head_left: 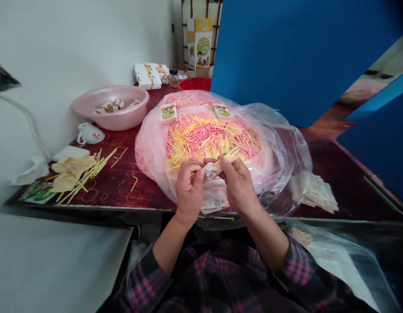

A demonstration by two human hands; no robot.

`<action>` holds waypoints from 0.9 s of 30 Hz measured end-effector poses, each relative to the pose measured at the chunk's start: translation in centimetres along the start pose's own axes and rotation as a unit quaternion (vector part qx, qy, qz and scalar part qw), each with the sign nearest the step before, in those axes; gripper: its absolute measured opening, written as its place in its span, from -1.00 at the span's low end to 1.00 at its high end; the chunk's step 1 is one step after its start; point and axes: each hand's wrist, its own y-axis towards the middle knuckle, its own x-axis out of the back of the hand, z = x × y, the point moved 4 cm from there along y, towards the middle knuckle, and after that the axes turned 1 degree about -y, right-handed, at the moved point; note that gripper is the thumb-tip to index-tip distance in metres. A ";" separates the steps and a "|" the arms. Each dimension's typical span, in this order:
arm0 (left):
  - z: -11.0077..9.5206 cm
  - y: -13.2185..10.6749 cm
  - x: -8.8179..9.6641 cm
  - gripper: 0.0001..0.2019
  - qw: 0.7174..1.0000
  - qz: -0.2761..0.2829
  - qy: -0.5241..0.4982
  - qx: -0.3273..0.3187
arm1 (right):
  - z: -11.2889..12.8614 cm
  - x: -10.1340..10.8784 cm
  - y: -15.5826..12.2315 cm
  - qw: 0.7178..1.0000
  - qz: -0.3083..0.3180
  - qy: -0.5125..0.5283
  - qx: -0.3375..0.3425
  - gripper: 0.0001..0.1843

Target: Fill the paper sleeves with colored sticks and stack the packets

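Observation:
Both hands meet over the front of a big clear plastic bag heaped with pink and yellow thin sticks. Pinched in my left hand is the edge of a small printed packet. My right hand is closed around a small bundle of yellow sticks, whose lower ends are at the packet's mouth; whether they are inside it I cannot tell. On the bag rest two filled printed packs, one at the left and one at the right. Flat printed packets lie beneath my hands.
A pink basin with several small packs stands at the back left, near a white mug. Loose yellow sticks and rubber bands lie at the left. Flat packets are stacked at the right, before a blue panel.

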 end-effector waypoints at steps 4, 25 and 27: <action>-0.1 -0.2 -0.3 -0.91 0.999 0.023 0.021 -0.027 | 0.1 0.0 -0.2 0.999 -0.021 0.034 -0.014 -0.67; 1.1 -1.0 -0.7 -0.87 0.995 -0.015 -0.016 0.102 | 1.2 0.4 -1.1 0.989 0.016 -0.113 0.091 -0.61; 1.0 -0.9 -0.5 -0.88 0.994 -0.036 -0.014 0.098 | 0.8 1.1 -1.1 0.992 -0.013 -0.110 0.064 -0.59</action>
